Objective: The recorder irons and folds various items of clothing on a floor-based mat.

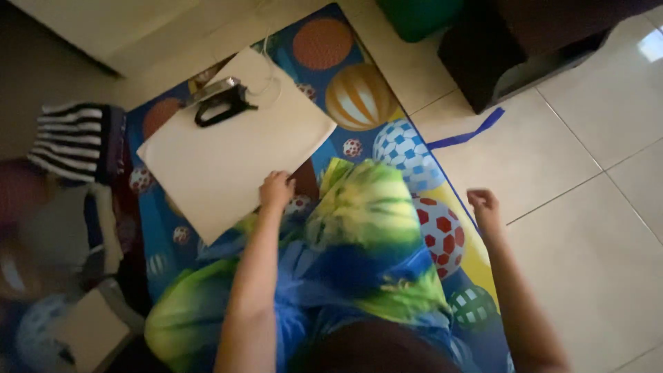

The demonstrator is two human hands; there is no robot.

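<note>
The person sits on a play mat (pixel 387 148) printed with coloured balls, legs in green, yellow and blue tie-dye trousers (pixel 366 235) stretched out over it; the mat lies on a pale tiled floor (pixel 587 228) and takes up the middle of the view.

The left hand (pixel 276 190) rests at the near edge of a flat cream board (pixel 228 152), fingers curled down onto that edge; it looks like a light hold that keeps the board square to the lap, though whether the fingers pinch the edge or only press on it cannot be told from here. The board lies tilted across the mat, just far of the knees and to the left, close enough to be reached without leaning.

On the far left corner of the board sits a black-and-silver stapler-like tool (pixel 219 102), untouched and well apart from either hand; a thin pale cord curls beside it.

The right hand (pixel 483 206) hovers over the right edge of the mat, loosely clenched and holding nothing that shows; it is well apart from the board.

A striped cloth (pixel 76 138) lies at the left; a blue strip (pixel 469 135) trails across the tiles towards a dark cabinet (pixel 518 48) at the far right.
</note>
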